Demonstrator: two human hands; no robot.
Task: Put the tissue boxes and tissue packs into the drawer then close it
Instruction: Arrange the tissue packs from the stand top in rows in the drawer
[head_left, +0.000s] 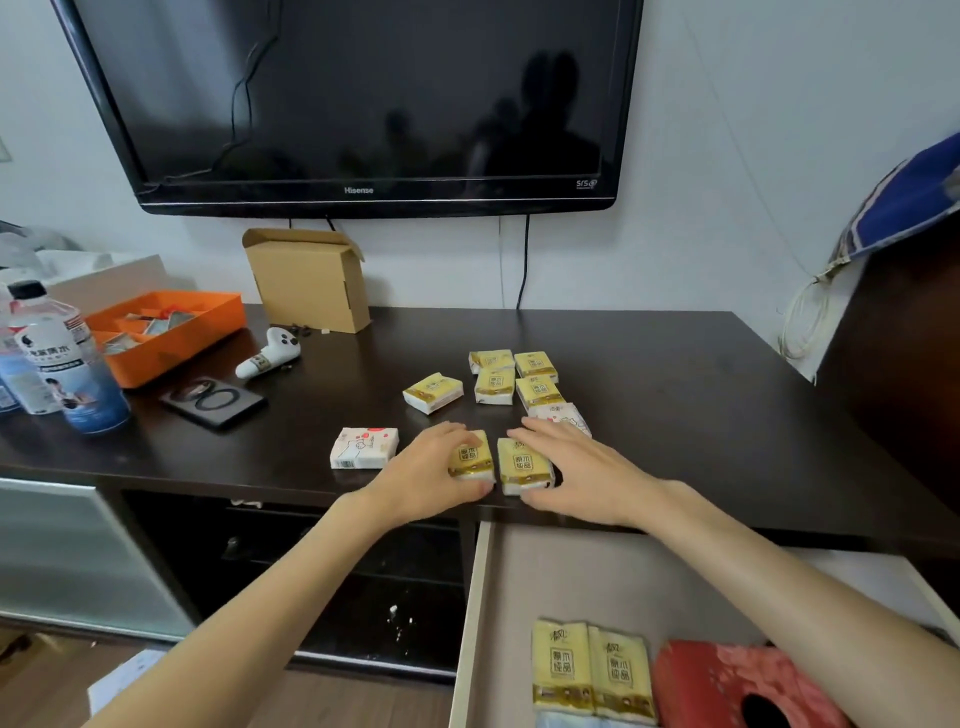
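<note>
Several yellow tissue packs (514, 376) lie on the dark cabinet top (675, 405). My left hand (431, 475) grips one yellow pack (471, 460) near the front edge. Beside it, my right hand (576, 473) grips a second yellow pack (522, 466). A white-and-red pack (363, 447) lies to the left of my left hand, and another white pack (563, 414) shows behind my right hand. Below on the right the drawer (480, 597) stands pulled out. It holds two yellow packs (592, 670) and a red tissue box (727, 686).
At the left stand water bottles (57, 358), an orange tray (166, 332), a black case (213, 401) and a white controller (270, 358). A cardboard box (309, 278) leans at the wall under the television (358, 104). A dark chair back (904, 364) rises at the right.
</note>
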